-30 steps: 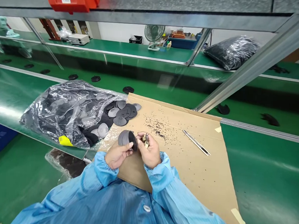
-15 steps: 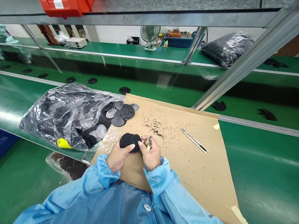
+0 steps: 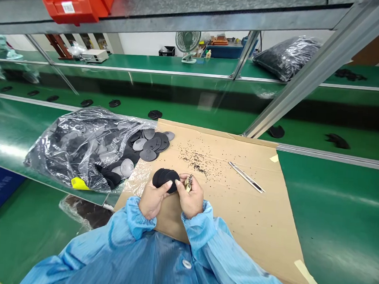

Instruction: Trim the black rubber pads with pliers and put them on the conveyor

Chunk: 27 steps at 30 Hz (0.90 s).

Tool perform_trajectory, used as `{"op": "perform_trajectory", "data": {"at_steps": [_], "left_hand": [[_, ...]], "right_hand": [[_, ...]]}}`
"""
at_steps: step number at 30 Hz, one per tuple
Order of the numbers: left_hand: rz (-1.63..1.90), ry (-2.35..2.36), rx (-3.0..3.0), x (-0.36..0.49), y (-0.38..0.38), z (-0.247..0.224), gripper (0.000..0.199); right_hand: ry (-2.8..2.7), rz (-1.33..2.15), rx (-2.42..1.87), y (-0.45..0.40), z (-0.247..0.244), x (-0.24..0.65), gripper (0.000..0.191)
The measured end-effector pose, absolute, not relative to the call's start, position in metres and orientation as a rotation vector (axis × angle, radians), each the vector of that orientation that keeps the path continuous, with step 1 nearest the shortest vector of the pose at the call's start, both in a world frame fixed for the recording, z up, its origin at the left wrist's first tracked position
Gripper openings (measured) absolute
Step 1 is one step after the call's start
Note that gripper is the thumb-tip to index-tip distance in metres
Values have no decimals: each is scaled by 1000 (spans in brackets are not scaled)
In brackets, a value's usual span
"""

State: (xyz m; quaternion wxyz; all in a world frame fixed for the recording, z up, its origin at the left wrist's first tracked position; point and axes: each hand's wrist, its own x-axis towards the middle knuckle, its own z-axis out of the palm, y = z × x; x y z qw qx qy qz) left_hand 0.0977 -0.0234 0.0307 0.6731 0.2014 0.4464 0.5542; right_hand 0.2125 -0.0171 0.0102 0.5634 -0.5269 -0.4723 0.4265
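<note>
Several black round discs (image 3: 165, 179), overlapping in a fanned stack, lie in my left hand (image 3: 153, 198), its thumb pressed on their lower edge. My right hand (image 3: 191, 197) is closed around a small brass-and-silver metal tool (image 3: 188, 183), perhaps a clipper; the fingers hide most of it. The right thumb tip rests at the right rim of the top disc. Both hands are over the near-left part of a brown cardboard sheet (image 3: 236, 219). Small black crumbs (image 3: 198, 166) are scattered over the cardboard beyond the hands.
A clear plastic bag (image 3: 75, 147) spills loose discs (image 3: 153, 146) onto the cardboard's left edge. A slim cutter knife (image 3: 247, 177) lies to the right. Beyond runs a green belt (image 3: 191, 120) with small piles of black parts. A slanting metal post (image 3: 297, 80) and an overhead shelf with a red bin (image 3: 76, 0) frame the space.
The fanned discs are bunched slightly closer together, and my left hand has shifted a little to the right. The right hand keeps its hold on the metal tool. The camera view has moved slightly.
</note>
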Motion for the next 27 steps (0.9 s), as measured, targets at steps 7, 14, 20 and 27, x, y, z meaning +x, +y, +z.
{"op": "perform_trajectory", "data": {"at_steps": [7, 14, 20, 27], "left_hand": [[1255, 952, 558, 95, -22, 25, 36], [1242, 936, 603, 93, -22, 24, 36], [1235, 928, 615, 92, -20, 23, 33], [1231, 898, 644, 95, -20, 23, 28]], "right_hand": [[-944, 1375, -1127, -9, 12, 221, 36], [-835, 1504, -1096, -8, 15, 220, 44], [-802, 1456, -1139, -9, 17, 218, 43], [-740, 1420, -1159, -7, 16, 221, 43]]}}
